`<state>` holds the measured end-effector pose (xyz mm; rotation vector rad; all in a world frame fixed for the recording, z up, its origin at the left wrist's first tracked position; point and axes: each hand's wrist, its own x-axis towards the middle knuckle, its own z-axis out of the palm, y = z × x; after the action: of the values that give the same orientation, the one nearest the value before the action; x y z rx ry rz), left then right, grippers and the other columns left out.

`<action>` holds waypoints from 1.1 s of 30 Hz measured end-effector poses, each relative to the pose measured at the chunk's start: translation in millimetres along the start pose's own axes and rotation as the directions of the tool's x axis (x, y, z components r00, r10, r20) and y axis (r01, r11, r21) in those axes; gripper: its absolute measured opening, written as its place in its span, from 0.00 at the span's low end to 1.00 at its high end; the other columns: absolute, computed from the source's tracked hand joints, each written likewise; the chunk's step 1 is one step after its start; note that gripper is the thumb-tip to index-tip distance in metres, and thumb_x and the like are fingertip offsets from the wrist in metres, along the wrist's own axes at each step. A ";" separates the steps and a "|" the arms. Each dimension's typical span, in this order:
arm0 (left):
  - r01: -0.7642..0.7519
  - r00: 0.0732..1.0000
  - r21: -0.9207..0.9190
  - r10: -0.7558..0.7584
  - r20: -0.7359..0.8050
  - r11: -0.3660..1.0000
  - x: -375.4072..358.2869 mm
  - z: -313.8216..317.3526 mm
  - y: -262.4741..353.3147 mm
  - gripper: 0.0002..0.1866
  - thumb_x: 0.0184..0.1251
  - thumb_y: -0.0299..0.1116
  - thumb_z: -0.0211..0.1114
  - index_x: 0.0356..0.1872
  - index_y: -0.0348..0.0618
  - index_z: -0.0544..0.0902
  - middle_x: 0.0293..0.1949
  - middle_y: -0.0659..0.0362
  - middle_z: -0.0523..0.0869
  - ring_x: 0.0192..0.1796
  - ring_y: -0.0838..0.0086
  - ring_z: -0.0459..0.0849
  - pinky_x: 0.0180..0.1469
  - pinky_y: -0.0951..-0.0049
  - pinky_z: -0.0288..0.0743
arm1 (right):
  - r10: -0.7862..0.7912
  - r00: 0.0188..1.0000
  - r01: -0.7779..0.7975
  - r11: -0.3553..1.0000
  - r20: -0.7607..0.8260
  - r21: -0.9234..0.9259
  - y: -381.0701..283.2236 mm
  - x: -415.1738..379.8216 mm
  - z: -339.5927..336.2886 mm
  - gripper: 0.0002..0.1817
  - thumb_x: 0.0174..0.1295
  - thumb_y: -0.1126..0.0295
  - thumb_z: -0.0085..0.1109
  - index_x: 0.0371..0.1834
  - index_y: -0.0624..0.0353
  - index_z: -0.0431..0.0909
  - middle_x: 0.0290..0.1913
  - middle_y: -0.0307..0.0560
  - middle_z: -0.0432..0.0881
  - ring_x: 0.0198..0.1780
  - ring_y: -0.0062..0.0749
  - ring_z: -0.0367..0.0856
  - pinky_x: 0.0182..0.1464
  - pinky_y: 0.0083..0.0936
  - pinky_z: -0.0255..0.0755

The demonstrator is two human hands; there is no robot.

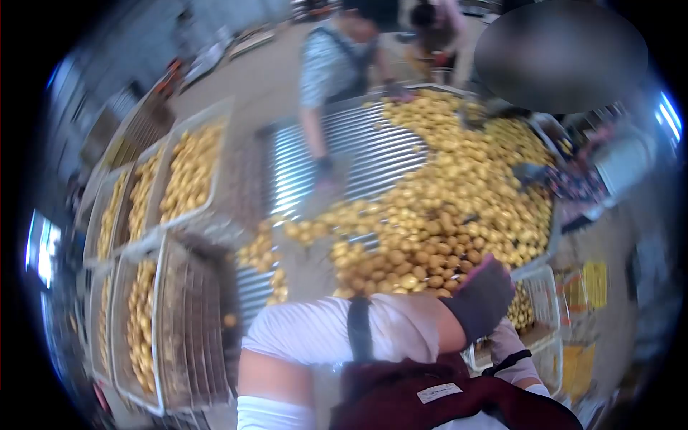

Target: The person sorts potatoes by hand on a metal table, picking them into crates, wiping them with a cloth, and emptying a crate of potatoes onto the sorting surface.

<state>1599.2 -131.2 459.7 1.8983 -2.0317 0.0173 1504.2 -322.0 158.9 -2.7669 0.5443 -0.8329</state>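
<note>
My left hand [481, 297], in a dark grey glove with pink at the edge, reaches across my body to the near right edge of the potato heap. Its fingers are bent out of sight and blurred, so I cannot tell whether they grip anything. My right forearm, in a white sleeve [512, 355] with a black band, comes up right beside that glove. The right hand itself is hidden behind it. Many small yellow potatoes [459, 186] cover the ribbed metal table [287, 175]; those nearest my left hand look browner.
Wire-sided crates [190, 315], several filled with potatoes, stand along the left. A white crate [548, 297] with potatoes sits below the table's right corner. Across the table a person [330, 68] reaches a gloved hand over the ribs. Another gloved hand [530, 173] works at the right.
</note>
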 end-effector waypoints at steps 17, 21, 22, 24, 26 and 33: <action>0.207 0.975 -0.012 -0.208 -0.080 0.978 -17.1 -86.2 17.2 0.27 0.64 0.47 0.65 0.61 0.43 0.77 0.55 0.50 0.82 0.60 0.54 0.77 0.63 0.53 0.70 | 0.080 0.992 -0.046 0.953 0.102 -0.298 43.6 -22.5 20.5 0.27 0.65 0.52 0.56 0.66 0.50 0.74 0.67 0.54 0.69 0.70 0.52 0.62 0.66 0.75 0.43; 0.228 0.972 -0.008 -0.228 -0.050 0.974 -7.1 -88.7 11.9 0.27 0.65 0.47 0.65 0.61 0.43 0.77 0.55 0.49 0.82 0.60 0.53 0.77 0.62 0.52 0.70 | 0.100 0.987 -0.068 0.967 0.123 -0.245 41.4 -21.8 21.7 0.30 0.66 0.50 0.55 0.68 0.51 0.71 0.69 0.55 0.68 0.72 0.55 0.61 0.67 0.75 0.44; 0.234 0.971 -0.012 -0.235 -0.044 0.972 -5.8 -90.0 9.4 0.27 0.65 0.46 0.65 0.62 0.43 0.77 0.55 0.49 0.82 0.60 0.52 0.77 0.62 0.52 0.70 | 0.102 0.988 -0.070 0.965 0.118 -0.251 41.2 -21.5 23.8 0.31 0.66 0.49 0.54 0.69 0.51 0.71 0.70 0.55 0.67 0.72 0.56 0.61 0.67 0.75 0.45; 0.246 0.968 -0.015 -0.246 -0.042 0.969 -2.7 -93.4 4.1 0.27 0.66 0.46 0.64 0.62 0.43 0.77 0.55 0.49 0.82 0.59 0.52 0.77 0.62 0.52 0.71 | 0.115 0.987 -0.083 0.965 0.116 -0.249 39.3 -20.3 30.5 0.32 0.66 0.48 0.54 0.70 0.51 0.69 0.71 0.55 0.67 0.73 0.58 0.61 0.68 0.75 0.46; 0.289 0.956 -0.042 -0.291 -0.042 0.956 -6.1 -94.9 -10.6 0.27 0.66 0.46 0.64 0.62 0.43 0.76 0.54 0.49 0.82 0.59 0.51 0.78 0.61 0.52 0.71 | 0.104 0.988 -0.072 0.963 0.112 -0.261 37.3 -22.0 40.5 0.33 0.67 0.47 0.53 0.72 0.52 0.68 0.72 0.56 0.66 0.73 0.60 0.60 0.68 0.75 0.46; 0.818 0.557 0.184 -0.672 -0.488 0.545 -155.5 21.3 -130.3 0.34 0.67 0.51 0.65 0.67 0.40 0.70 0.60 0.46 0.77 0.62 0.50 0.75 0.62 0.49 0.68 | 0.023 0.998 -0.001 0.922 0.052 -0.388 57.0 -51.9 55.7 0.34 0.68 0.46 0.54 0.71 0.55 0.68 0.72 0.58 0.68 0.72 0.64 0.62 0.68 0.71 0.51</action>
<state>1725.2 0.5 368.0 2.6457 -0.8388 0.5548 1479.1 -348.4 71.1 -3.1263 0.7928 -0.7056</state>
